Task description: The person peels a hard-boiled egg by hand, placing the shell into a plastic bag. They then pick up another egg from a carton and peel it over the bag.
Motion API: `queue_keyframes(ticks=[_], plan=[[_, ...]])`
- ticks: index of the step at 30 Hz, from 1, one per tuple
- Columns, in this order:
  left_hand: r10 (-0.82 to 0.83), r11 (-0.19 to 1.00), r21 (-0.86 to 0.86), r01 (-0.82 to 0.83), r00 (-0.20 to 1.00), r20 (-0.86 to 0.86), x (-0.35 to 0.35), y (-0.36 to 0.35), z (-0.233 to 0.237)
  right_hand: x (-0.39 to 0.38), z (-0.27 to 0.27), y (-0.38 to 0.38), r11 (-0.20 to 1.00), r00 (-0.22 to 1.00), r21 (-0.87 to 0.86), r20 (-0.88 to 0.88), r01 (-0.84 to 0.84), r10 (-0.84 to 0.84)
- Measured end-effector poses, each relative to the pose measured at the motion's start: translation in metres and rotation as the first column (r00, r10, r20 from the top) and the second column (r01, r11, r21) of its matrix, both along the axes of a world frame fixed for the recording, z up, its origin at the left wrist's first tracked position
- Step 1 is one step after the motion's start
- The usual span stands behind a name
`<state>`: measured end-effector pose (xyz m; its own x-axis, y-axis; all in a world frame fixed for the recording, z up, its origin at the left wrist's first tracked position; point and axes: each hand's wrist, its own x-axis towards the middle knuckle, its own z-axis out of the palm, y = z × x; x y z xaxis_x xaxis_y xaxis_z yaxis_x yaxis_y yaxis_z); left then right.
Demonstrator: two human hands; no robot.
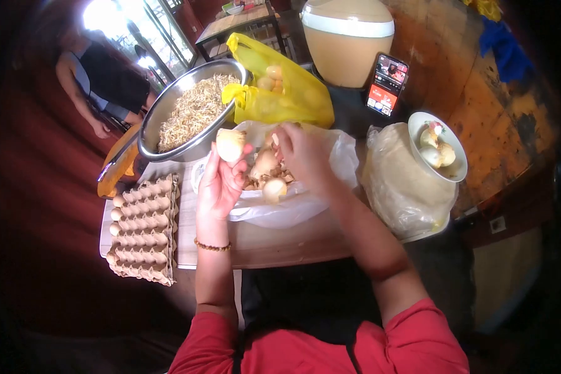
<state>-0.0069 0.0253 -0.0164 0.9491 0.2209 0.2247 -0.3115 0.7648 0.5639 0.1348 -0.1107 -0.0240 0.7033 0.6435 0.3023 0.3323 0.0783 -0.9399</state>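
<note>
My left hand [221, 181] is closed around a pale egg [230, 144], held upright with a brownish, rough-looking top. To its right, my right hand [302, 153] hovers over a heap of broken eggshells [266, 163]. Its fingers are curled together, and whatever may be between them is hidden. The shells lie on a white plastic bag [340, 146] spread over the table. A rounded pale piece, egg or shell [275, 189], rests at the near edge of the heap.
A cardboard egg tray [144, 234] with several eggs stands left. Behind are a metal bowl [148, 140] of sprout-like strands and a yellow bag [305, 93] holding eggs. Rightward are a phone [388, 84], a plastic-wrapped bundle [393, 171] and a bowl [458, 168] with eggs. A person [100, 75] is far left.
</note>
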Motion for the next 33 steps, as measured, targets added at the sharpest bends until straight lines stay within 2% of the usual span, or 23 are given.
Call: queue_keyframes(ticks=[1, 2, 4, 6, 9, 10, 12, 14, 16, 17, 19, 20, 22, 23, 25, 28, 29, 30, 32, 33], plan=[[-0.002, 1.000, 0.001, 0.002, 1.000, 0.009, -0.003, 0.000, 0.006, 0.000, -0.010, 0.006, 0.995, 0.955, 0.016, 0.280, 0.094, -0.094], [-0.002, 1.000, 0.006, 0.002, 1.000, 0.003, -0.005, -0.001, 0.013, 0.000, -0.019, 0.011, 0.982, 0.826, 0.056, 0.534, 0.180, -0.182], [0.266, 0.957, 0.156, -0.243, 0.952, -0.148, -0.008, -0.010, 0.041, -0.008, -0.019, 0.009, 0.986, 0.832, 0.075, 0.529, 0.151, -0.168], [0.419, 0.867, 0.349, -0.356, 0.899, -0.124, -0.004, -0.005, 0.062, -0.010, -0.019, 0.010, 0.987, 0.770, 0.105, 0.617, 0.123, -0.162], [0.552, 0.645, 0.661, -0.384, 0.832, -0.056, 0.023, -0.006, 0.100, -0.009, -0.021, 0.010, 0.989, 0.753, 0.078, 0.641, 0.129, -0.149], [0.550, 0.644, 0.664, -0.381, 0.833, -0.055, 0.039, 0.000, 0.106, -0.009, -0.019, 0.007, 0.988, 0.753, 0.081, 0.640, 0.132, -0.153], [0.604, 0.302, 0.902, -0.309, 0.794, 0.070, 0.073, 0.017, 0.113, -0.009, -0.010, 0.001, 0.981, 0.648, 0.150, 0.736, 0.127, -0.196], [0.624, 0.016, 0.972, -0.233, 0.762, 0.172, 0.108, 0.035, 0.112, -0.011, -0.004, -0.002, 0.971, 0.639, 0.201, 0.732, 0.128, -0.236], [0.627, -0.241, 0.969, -0.061, 0.752, 0.203, 0.147, 0.071, 0.101, -0.013, 0.002, -0.006, 0.960, 0.626, 0.249, 0.731, 0.127, -0.273], [0.627, -0.239, 0.969, -0.066, 0.751, 0.206, 0.163, 0.083, 0.090, -0.014, 0.005, -0.009, 0.959, 0.620, 0.257, 0.736, 0.115, -0.272], [0.612, -0.511, 0.859, -0.036, 0.686, 0.394, 0.187, 0.091, 0.078, -0.013, 0.009, -0.010, 0.959, 0.611, 0.265, 0.745, 0.099, -0.269], [0.614, -0.508, 0.860, -0.039, 0.684, 0.394, 0.193, 0.094, 0.079, -0.012, 0.010, -0.010, 0.961, 0.628, 0.259, 0.733, 0.100, -0.263], [0.496, -0.680, 0.704, -0.204, 0.579, 0.647, 0.199, 0.094, 0.081, -0.009, 0.007, -0.011, 0.967, 0.650, 0.238, 0.720, 0.095, -0.242], [0.451, -0.658, 0.707, -0.259, 0.617, 0.645, 0.201, 0.100, 0.087, -0.005, 0.006, -0.010, 0.963, 0.657, 0.248, 0.709, 0.104, -0.254], [0.499, -0.626, 0.752, -0.208, 0.635, 0.590, 0.199, 0.097, 0.089, 0.002, 0.005, -0.008, 0.945, 0.689, 0.317, 0.669, 0.074, -0.279], [0.514, -0.573, 0.814, -0.099, 0.730, 0.450, 0.176, 0.092, 0.106, 0.010, 0.009, -0.014, 0.973, 0.750, 0.229, 0.650, -0.040, -0.122], [0.500, -0.552, 0.815, -0.176, 0.713, 0.492, 0.164, 0.087, 0.108, 0.009, 0.013, -0.018, 0.974, 0.756, 0.222, 0.646, -0.054, -0.105], [0.557, -0.319, 0.940, -0.125, 0.777, 0.293, 0.149, 0.075, 0.120, 0.008, 0.017, -0.022, 0.973, 0.794, 0.213, 0.604, -0.084, -0.064], [0.416, -0.300, 0.942, -0.151, 0.868, 0.271, 0.112, 0.070, 0.128, 0.007, 0.023, -0.029, 0.971, 0.830, 0.207, 0.557, -0.119, -0.017], [0.419, -0.308, 0.945, -0.113, 0.876, 0.241, 0.089, 0.050, 0.134, 0.008, 0.025, -0.034, 0.971, 0.843, 0.145, 0.530, -0.193, 0.089]])
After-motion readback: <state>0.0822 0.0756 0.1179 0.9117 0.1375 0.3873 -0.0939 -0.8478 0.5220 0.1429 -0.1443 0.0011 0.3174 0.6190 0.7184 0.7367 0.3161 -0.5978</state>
